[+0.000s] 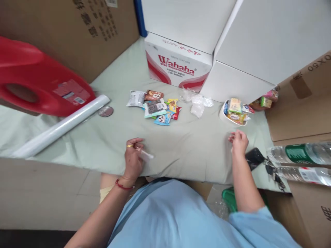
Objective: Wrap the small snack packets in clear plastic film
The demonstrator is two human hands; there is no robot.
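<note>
My left hand [133,159] is over the front of the cloth-covered table, its fingers closed on a small clear plastic piece [147,155] that sticks out to the right. My right hand [239,142] is raised in front of a white tub [222,115] of wrapped snacks. Its fingers are curled together; what they hold, if anything, is blurred. Between and beyond the hands lies a pile of snack packets [155,107] in several colours. Right of the pile are crumpled clear plastic wrappers [198,105].
On the left, a red jug [38,75] stands behind a roll of plastic film [62,127] and a round metal disc [105,111]. A Wahaha carton [178,65] stands at the back. A black phone [254,158], keys [274,174] and two water bottles [300,154] lie right.
</note>
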